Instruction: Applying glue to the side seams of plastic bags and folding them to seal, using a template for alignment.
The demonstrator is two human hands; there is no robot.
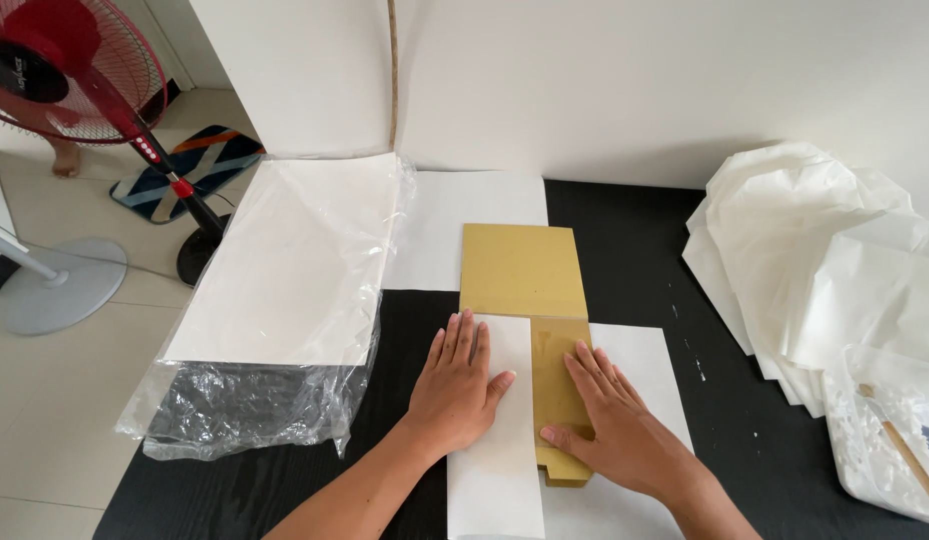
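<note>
A flat tan cardboard piece (523, 272) lies on a white paper sheet (639, 352) on the black table (714, 400). The sheet's left part is folded over the cardboard's lower left. My left hand (458, 382) lies flat, fingers spread, on that folded white flap. My right hand (609, 420) presses flat on the cardboard's lower strip and the paper beside it. Neither hand grips anything.
A stack of white sheets in clear plastic wrap (284, 290) sits at the table's left edge. Another white sheet (454, 215) lies behind the cardboard. Crumpled white paper and plastic (834, 270) pile up on the right. A red fan (69, 70) stands on the floor at left.
</note>
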